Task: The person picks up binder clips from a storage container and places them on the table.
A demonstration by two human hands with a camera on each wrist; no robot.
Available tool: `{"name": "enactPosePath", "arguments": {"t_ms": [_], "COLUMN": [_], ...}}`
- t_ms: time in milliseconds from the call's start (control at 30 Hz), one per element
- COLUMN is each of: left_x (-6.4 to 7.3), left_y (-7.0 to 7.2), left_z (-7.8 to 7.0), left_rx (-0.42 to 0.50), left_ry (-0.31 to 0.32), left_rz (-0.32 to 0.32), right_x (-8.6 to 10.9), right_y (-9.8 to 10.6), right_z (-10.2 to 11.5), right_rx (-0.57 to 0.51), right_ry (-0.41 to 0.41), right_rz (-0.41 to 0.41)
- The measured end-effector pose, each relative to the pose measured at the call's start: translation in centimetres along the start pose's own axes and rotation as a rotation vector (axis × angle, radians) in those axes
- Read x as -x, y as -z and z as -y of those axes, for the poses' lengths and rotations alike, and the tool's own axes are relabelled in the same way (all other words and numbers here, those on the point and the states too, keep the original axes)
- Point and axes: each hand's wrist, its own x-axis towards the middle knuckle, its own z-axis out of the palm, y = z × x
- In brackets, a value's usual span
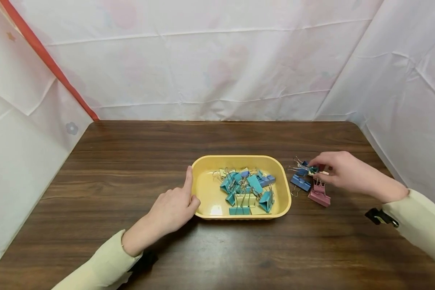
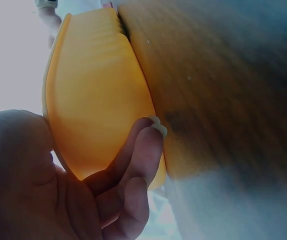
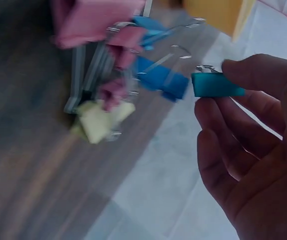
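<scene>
A yellow plastic tray (image 1: pixel 206 193) holds a heap of teal, pale yellow and blue binder clips (image 1: pixel 254 183). My left hand (image 1: pixel 174 206) rests against its left end, index finger stretched along the rim and thumb at the near corner. In the left wrist view, the other fingers (image 2: pixel 146 150) lie bent against the outer wall. Right of the tray, my right hand (image 1: pixel 348 173) pinches a teal binder clip (image 3: pixel 218 85) between thumb and fingers, over a small pile. That pile has blue clips (image 1: pixel 300 183), pink clips (image 1: pixel 319 197) and a pale yellow clip (image 3: pixel 97 121).
Everything stands on a dark wood-grain table (image 1: pixel 137 161). Behind it and along both sides hang white patterned curtains (image 1: pixel 210 72), with a red strip (image 1: pixel 54 66) at the left corner. Light green sleeves (image 1: pixel 106 257) cover both forearms.
</scene>
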Motion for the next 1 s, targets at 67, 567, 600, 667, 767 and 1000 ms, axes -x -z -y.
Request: {"name": "enactPosePath", "arguments": {"t_ms": [67,567,600,667,767,1000], "left_x": [0.0,-0.1,-0.1,-0.1,-0.2,-0.2], "left_y": [0.0,-0.1,-0.1,-0.1,-0.1,-0.1], "left_z": [0.0,0.0,0.0,0.0,-0.1,0.0], "left_rx": [0.001,0.001,0.000,0.001,0.005,0.002], "left_ry": [0.001,-0.001,-0.001,-0.002,-0.003,0.000], "left_rz": [0.001,0.001,0.000,0.002,0.004,0.000], "right_x": [0.4,-1.2,-1.5,-2.4,-4.2,-9.1], "right_y": [-0.6,-0.3,0.0,0.4,0.7,-0.2], "right_z": [-0.5,0.2,0.6,1.7,3.7,9.2], "right_rx": [-0.006,0.004,0.002,-0.008,-0.007,0.046], "right_ry": [-0.011,0.068,0.077,0.094,0.142,0.312], "right_rz": [0.033,-0.002,-0.005,0.000,0.018,0.074]}}
